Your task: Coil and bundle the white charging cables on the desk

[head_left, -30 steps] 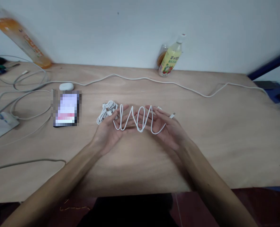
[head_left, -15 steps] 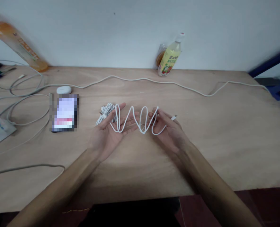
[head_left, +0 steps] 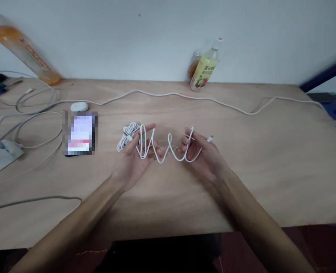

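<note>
Worktop (head_left: 270, 167): pale wood, visible grain, back edge along wall. On it, at back left, orange bottle (head_left: 28, 55), tilted in view; further right, yellow bottle (head_left: 204, 71), just beside brown round thing (head_left: 194, 70). Long cable (head_left: 173, 94) runs wavy across rear part. At left, looped cables (head_left: 20, 122), white case (head_left: 79, 106) just behind phone (head_left: 81, 132), screen pixelated. Near middle, cable bundle (head_left: 124, 141). At front left, grey cable (head_left: 37, 198).

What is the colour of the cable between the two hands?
The cable is white; the head view shows it.
</note>
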Demonstrator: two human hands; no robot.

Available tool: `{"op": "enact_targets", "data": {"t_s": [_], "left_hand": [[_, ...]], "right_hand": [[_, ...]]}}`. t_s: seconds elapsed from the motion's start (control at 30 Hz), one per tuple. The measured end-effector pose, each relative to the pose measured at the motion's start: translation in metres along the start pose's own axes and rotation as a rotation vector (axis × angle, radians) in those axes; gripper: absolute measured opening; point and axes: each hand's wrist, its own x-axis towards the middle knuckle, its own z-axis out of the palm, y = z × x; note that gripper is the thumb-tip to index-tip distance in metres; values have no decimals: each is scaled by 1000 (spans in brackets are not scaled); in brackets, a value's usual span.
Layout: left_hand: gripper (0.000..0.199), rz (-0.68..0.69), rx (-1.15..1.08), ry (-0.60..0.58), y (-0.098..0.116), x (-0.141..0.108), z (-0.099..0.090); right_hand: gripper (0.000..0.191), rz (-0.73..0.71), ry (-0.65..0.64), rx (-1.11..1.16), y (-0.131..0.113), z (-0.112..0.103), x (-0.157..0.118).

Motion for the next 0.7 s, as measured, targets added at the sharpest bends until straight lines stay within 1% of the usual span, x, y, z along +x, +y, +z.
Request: {"op": "enact_targets", "data": {"t_s": [0.1, 0.2, 0.33, 0.4, 0.53, 0.7], "left_hand": [[46, 32, 14, 21, -1, 3, -3], [45, 33, 21, 24, -4, 6, -5], [45, -49, 60, 35, -7, 5, -5], [48, -109, 69, 34, -8, 5, -4], [53, -199, 52, 1, -8, 6, -4], [54, -226, 5, -56, -4, 5, -4]], "right_hand": [[25, 14, -21, -4, 1, 1, 0], [27, 20, -37, -19, 4, 2, -1], [31, -8, -40, -93, 6, 3, -2], [35, -63, -27, -137, 8, 5, -2], [40, -222, 51, -229, 13, 6, -2], [41, -310, 150, -315, 17, 5, -3]]}}
